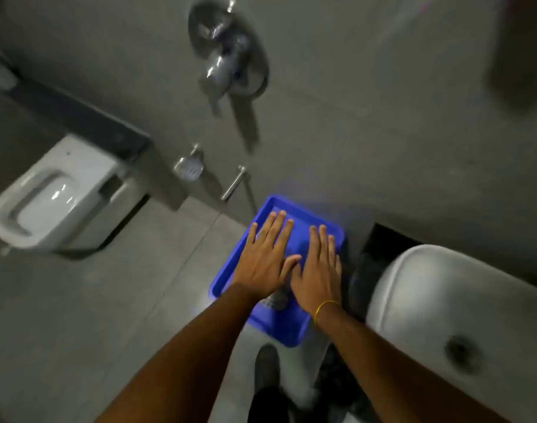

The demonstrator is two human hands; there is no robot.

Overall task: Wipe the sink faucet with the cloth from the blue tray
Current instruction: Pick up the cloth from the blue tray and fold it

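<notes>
A blue tray (291, 332) lies on the grey floor beside the white sink (428, 300). Both my hands hover flat above the tray, fingers spread and palms down. My left hand (265, 254) is over the tray's left half, my right hand (317, 267) over its right half, and their thumbs nearly touch. Neither hand holds anything. A small grey patch (274, 299), perhaps the cloth, shows in the tray between my wrists, mostly hidden. The sink's drain (460, 351) is visible, but its faucet is out of view.
A chrome shower mixer (224, 56) sits on the wall above. A white toilet (47, 203) stands at the left, with a soap dish (188, 168) and a hand sprayer (235, 183) on the wall near the tray. My shoe (267, 366) rests below the tray.
</notes>
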